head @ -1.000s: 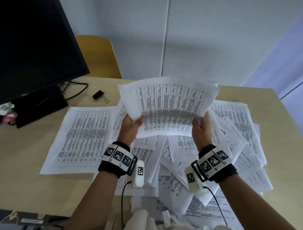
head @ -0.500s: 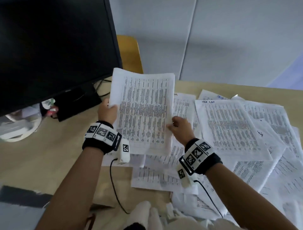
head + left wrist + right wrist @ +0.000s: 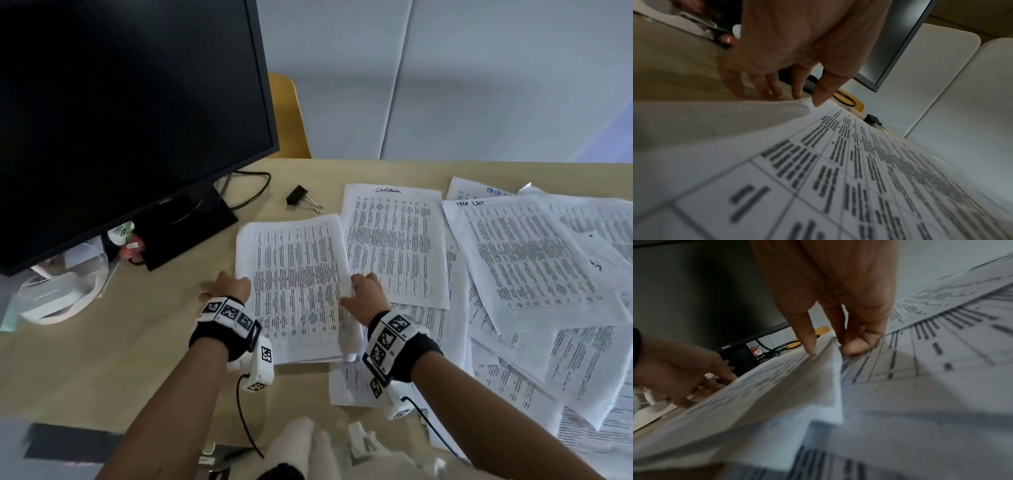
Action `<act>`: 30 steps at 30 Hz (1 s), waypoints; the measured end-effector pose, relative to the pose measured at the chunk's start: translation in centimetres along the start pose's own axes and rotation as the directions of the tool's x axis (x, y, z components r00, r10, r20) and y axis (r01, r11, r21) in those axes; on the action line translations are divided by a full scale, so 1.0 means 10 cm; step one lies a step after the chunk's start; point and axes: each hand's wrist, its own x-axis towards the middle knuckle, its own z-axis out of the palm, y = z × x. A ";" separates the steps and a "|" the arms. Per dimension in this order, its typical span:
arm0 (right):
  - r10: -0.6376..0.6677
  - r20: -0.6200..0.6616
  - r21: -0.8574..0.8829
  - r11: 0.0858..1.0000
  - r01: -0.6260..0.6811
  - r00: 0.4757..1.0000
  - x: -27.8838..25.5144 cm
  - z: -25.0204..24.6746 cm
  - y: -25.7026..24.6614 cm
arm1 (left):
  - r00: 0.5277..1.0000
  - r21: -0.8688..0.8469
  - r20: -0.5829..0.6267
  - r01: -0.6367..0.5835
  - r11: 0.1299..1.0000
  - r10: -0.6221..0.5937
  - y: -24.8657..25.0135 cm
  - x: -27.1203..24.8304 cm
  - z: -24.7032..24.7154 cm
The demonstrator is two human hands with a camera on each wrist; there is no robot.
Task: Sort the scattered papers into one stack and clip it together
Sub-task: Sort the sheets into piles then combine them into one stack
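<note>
A gathered stack of printed papers (image 3: pixel 294 291) lies upright on the wooden table (image 3: pixel 102 359), left of the scattered sheets (image 3: pixel 524 267). My left hand (image 3: pixel 227 284) holds its left edge, thumb (image 3: pixel 818 99) on top and fingers (image 3: pixel 774 91) down at the table beneath. My right hand (image 3: pixel 356 291) pinches the raised right edge, thumb (image 3: pixel 810 348) above and curled fingers (image 3: pixel 856 345) below. A black binder clip (image 3: pixel 301 199) sits just beyond the stack, also visible in the left wrist view as the clip (image 3: pixel 872 119).
A black monitor (image 3: pixel 120 120) on its stand (image 3: pixel 185 233) fills the left, with a cable (image 3: pixel 253 192) behind it. A yellow chair (image 3: pixel 287 116) stands beyond the table. White items (image 3: pixel 58 298) lie at the far left. Loose sheets (image 3: pixel 582 377) overlap across the right side.
The stack was held up in the air sideways; both hands turned it upright and lowered it onto the table to the left. The view swung left toward the monitor.
</note>
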 end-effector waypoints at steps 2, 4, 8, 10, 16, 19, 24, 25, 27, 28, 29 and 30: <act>0.002 0.008 -0.030 1.000 -0.001 1.000 -0.02 0.09 -0.04 | 1.000 -0.016 0.031 0.002 1.000 -0.001 0.05 -0.02 0.04; 0.001 0.022 -0.046 0.999 0.000 1.000 -0.04 0.13 -0.07 | 0.999 -0.045 0.032 -0.011 0.999 0.013 0.10 -0.03 0.07; 0.039 -0.100 -0.040 0.998 -0.043 0.994 0.01 -0.09 -0.01 | 0.999 -0.023 0.012 -0.031 0.999 0.032 0.23 -0.08 0.13; 0.175 -0.252 0.006 0.984 -0.179 0.952 0.05 -0.33 0.07 | 0.986 -0.006 0.048 -0.162 0.987 0.162 0.32 -0.17 0.20; 0.483 -0.366 0.075 0.868 -0.491 0.796 0.13 -0.79 0.40 | 0.796 0.214 0.338 -0.584 0.783 0.502 0.53 -0.52 0.61; 0.469 -0.320 0.151 0.883 -0.444 0.823 0.15 -0.80 0.45 | 0.775 0.320 0.465 -0.599 0.734 0.429 0.51 -0.57 0.75; 0.302 -0.312 0.183 0.949 -0.255 0.901 0.16 -0.69 0.41 | 0.817 0.322 0.424 -0.539 0.778 0.391 0.56 -0.65 0.82; 0.248 -0.317 0.158 0.966 -0.207 0.915 0.14 -0.65 0.39 | 0.825 0.316 0.408 -0.528 0.788 0.389 0.57 -0.65 0.82; 0.185 -0.336 0.109 0.981 -0.157 0.923 0.08 -0.61 0.38 | 0.848 0.310 0.372 -0.498 0.810 0.378 0.58 -0.63 0.81; 0.194 -0.355 0.079 0.981 -0.178 0.915 0.05 -0.63 0.40 | 0.858 0.308 0.356 -0.482 0.820 0.371 0.58 -0.61 0.79; 0.254 -0.362 0.057 0.966 -0.251 0.897 0.01 -0.66 0.43 | 0.863 0.303 0.348 -0.472 0.828 0.365 0.58 -0.59 0.78; 0.322 -0.367 0.036 0.942 -0.332 0.873 0.00 -0.70 0.47 | 0.861 0.296 0.351 -0.474 0.829 0.367 0.58 -0.58 0.77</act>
